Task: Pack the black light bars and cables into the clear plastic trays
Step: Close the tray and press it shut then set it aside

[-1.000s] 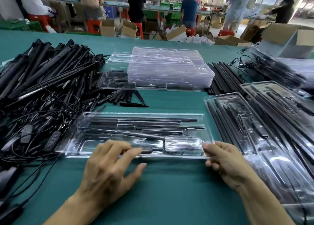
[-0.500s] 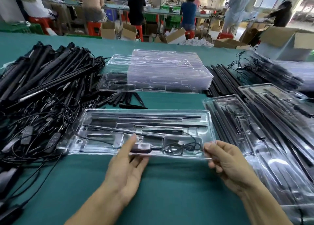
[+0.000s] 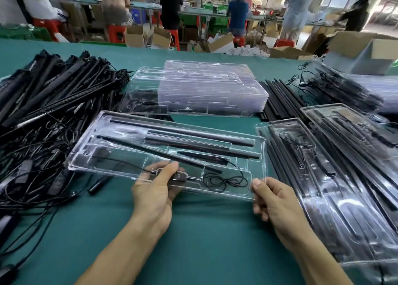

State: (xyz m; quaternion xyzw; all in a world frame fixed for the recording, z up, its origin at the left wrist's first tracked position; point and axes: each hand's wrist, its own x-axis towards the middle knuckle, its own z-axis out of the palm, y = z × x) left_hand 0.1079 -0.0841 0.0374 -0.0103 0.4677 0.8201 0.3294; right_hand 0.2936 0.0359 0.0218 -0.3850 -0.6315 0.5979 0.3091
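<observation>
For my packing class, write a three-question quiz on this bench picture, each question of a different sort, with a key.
1. True or false: the left hand and right hand both hold the near edge of the tray.
2. Multiple choice: where does the coiled cable lie in that tray? A. far left corner B. near right compartment C. outside the tray
3. Fill in: the stack of empty trays sits on the ______ side of the held tray.

Key: 1 true; 2 B; 3 far
</observation>
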